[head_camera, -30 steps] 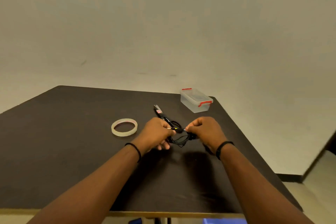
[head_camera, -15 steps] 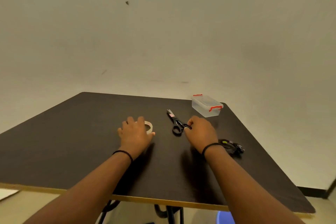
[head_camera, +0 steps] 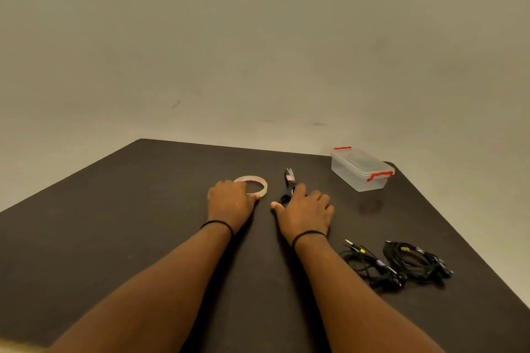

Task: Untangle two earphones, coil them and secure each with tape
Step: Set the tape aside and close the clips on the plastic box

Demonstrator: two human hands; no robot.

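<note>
On the dark bench [head_camera: 120,223], the left hand [head_camera: 229,203] grips the clear tape roll [head_camera: 253,184]; at its 3 o'clock, the right hand [head_camera: 305,213] rests relaxed fingers [head_camera: 299,190] on black scissors [head_camera: 289,185]. Two black coiled earphones [head_camera: 398,262] lie at 4 o'clock.

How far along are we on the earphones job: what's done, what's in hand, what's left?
Done, apparently: the two black earphones and lie apart as separate coils near the table's right edge. In hand: the left hand rests on the tape roll, and the right hand covers the scissors' handles. Left: taping; no securing tape is clearly visible on either coil.
</note>
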